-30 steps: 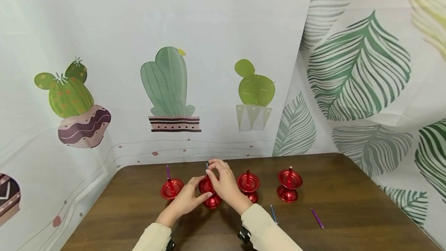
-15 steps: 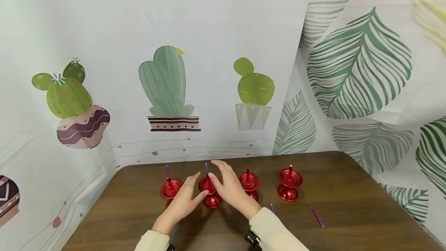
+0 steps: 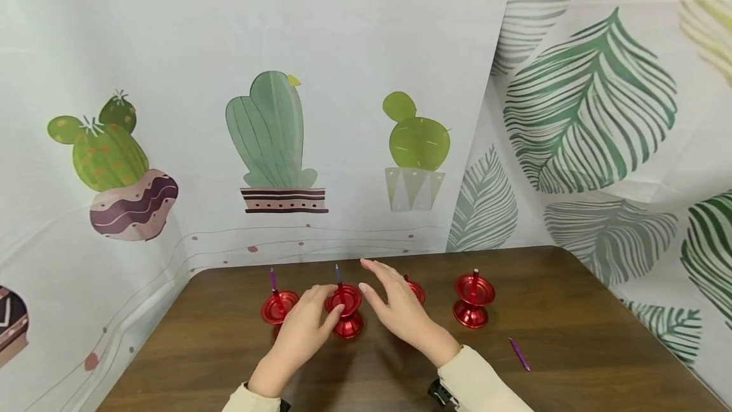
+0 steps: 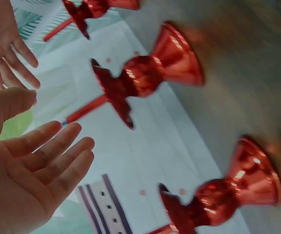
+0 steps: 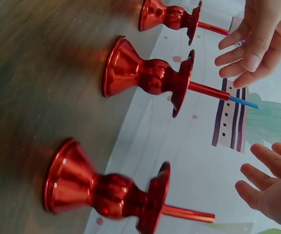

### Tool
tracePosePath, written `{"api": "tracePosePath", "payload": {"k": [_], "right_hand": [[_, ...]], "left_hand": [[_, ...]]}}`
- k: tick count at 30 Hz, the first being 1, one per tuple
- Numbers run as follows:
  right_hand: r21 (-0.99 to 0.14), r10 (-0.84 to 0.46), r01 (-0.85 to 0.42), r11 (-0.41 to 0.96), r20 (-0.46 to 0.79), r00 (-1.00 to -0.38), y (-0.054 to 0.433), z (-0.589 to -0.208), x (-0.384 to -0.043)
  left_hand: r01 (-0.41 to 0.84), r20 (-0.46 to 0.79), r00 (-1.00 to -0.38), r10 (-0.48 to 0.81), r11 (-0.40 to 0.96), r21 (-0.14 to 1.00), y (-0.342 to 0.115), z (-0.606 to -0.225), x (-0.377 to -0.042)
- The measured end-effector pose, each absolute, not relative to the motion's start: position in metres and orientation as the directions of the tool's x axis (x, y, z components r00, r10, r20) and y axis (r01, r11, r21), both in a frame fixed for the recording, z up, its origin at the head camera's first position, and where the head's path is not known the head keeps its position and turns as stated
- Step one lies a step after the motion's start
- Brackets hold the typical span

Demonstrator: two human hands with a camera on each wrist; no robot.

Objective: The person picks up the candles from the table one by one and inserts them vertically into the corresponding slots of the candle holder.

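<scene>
L hand point(image 3: 304, 326), R hand point(image 3: 403, 310) raised, angled inward, fingers wide, red holder point(image 3: 348, 325) btwn

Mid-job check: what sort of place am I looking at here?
Probably an indoor tabletop workspace, though the wider room is out of view. A dark wooden table stands before a creased white backdrop printed with cacti and leaves, and four red candle holders line the tabletop.

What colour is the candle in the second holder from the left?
The candle is blue; the right wrist view shows it best.
</scene>
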State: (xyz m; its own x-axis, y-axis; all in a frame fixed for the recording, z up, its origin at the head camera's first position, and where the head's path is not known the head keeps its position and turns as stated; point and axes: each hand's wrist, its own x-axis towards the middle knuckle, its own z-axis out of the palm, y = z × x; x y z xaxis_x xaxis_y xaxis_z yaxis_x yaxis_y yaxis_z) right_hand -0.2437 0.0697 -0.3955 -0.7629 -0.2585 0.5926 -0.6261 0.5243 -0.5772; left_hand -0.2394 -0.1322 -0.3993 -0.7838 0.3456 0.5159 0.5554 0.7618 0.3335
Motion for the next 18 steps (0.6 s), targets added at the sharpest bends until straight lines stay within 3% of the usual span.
{"api": "tracePosePath", "payload": {"k": [11,18], "right_hand": [[-0.520,-0.245,-0.685,0.510,0.676,-0.695,0.095,-0.389,-0.226],[-0.512,-0.220,-0.675,0.531,0.686,-0.693,0.113,-0.394,-0.217]], "left_hand": [[0.655,0.544,-0.718,0.435,0.686,0.316,-0.103,-0.385,-0.235],[0.703,0.546,-0.686,0.480,0.630,0.330,-0.084,-0.389,-0.242]]}}
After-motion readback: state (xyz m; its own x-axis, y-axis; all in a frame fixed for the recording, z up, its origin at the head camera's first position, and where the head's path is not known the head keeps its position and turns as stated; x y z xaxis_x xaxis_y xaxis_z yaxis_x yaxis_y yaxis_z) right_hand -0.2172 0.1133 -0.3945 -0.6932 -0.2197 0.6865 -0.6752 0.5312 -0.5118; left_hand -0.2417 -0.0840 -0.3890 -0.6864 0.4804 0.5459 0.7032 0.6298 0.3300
